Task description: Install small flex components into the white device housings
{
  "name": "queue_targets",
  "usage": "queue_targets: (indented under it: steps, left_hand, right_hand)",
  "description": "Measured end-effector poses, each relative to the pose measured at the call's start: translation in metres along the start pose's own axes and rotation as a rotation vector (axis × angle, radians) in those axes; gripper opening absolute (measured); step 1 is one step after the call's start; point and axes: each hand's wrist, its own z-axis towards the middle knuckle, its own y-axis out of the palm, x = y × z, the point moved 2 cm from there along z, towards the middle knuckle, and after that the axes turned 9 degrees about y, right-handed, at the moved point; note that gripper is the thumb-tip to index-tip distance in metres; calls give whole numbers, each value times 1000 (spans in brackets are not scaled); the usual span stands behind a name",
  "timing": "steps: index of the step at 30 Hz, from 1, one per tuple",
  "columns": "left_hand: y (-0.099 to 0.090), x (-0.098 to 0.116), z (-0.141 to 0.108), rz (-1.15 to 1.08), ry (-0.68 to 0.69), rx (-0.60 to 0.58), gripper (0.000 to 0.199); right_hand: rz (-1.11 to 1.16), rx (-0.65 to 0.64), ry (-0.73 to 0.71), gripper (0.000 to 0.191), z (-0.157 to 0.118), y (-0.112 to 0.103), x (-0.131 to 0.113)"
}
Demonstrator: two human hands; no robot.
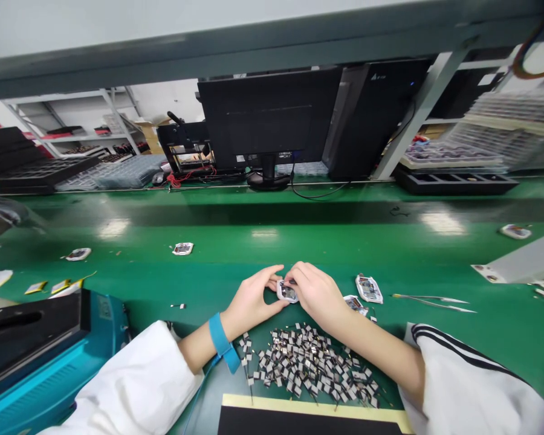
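Note:
My left hand (254, 297), with a blue wrist strap (220, 338), grips the edge of a small white device casing (288, 292) that has circuit parts inside. My right hand (315, 293) bends over the casing's upper right side, its fingertips pinched together at the inner parts. Whatever lies between those fingertips is hidden. Just below both hands spreads a heap of small grey-and-black components with short leads (312, 362). Beside my right wrist lie two more open casings, a nearer one (356, 304) partly covered by the hand and a farther one (369, 289).
Tweezers (430, 299) lie to the right. Other casings sit along the green bench: one left (182, 248), one far right (515, 231). A teal-and-black machine (54, 356) stands lower left, a black-topped board (308, 422) at the front edge. A monitor (272, 121) stands behind.

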Motion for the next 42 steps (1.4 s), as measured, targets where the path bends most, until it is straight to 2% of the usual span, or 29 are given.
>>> queue_targets:
  steps: [5, 9, 12, 16, 20, 23, 27, 30, 33, 36, 39, 42]
  left_hand:
    - [-2, 1, 1, -332, -88, 101, 58]
    - [-2, 0, 0, -406, -73, 139, 56]
    - [-1, -2, -2, -388, -50, 169, 54]
    - [1, -6, -4, -380, -64, 186, 52]
    - [3, -7, -3, -412, -103, 113, 58]
    - [4, -8, -2, -413, -109, 61, 61]
    - [3, -9, -1, -396, -72, 9, 60]
    - [2, -10, 0, -359, -51, -14, 59]
    - [2, -7, 0, -316, -34, -35, 58]
    - [1, -7, 2, -306, -39, -37, 57]
    - [-7, -19, 6, -227, -78, 77, 52]
    - [-24, -45, 10, -60, -154, 232, 49]
  right_hand:
    - [411, 44, 63, 10, 3, 1, 5]
    - [533, 48, 110, 7, 3, 1, 7]
    - [479, 67, 29, 9, 2, 0, 9]
    - [254, 13, -121, 14, 3, -1, 11]
    - [2, 65, -228, 16, 3, -4, 8]
    - [-37, 78, -219, 10, 2, -7, 5]
    - [-73, -4, -217, 7, 2, -9, 2]
    - [-151, -62, -326, 7, 7, -10, -4]
    - [-225, -186, -447, 5, 15, -11, -9]
    - [-202, -292, -480, 11, 23, -20, 1]
    - [-110, -362, -326, 30, 24, -40, 36]
    - [-71, -578, -100, 48, 12, -61, 81]
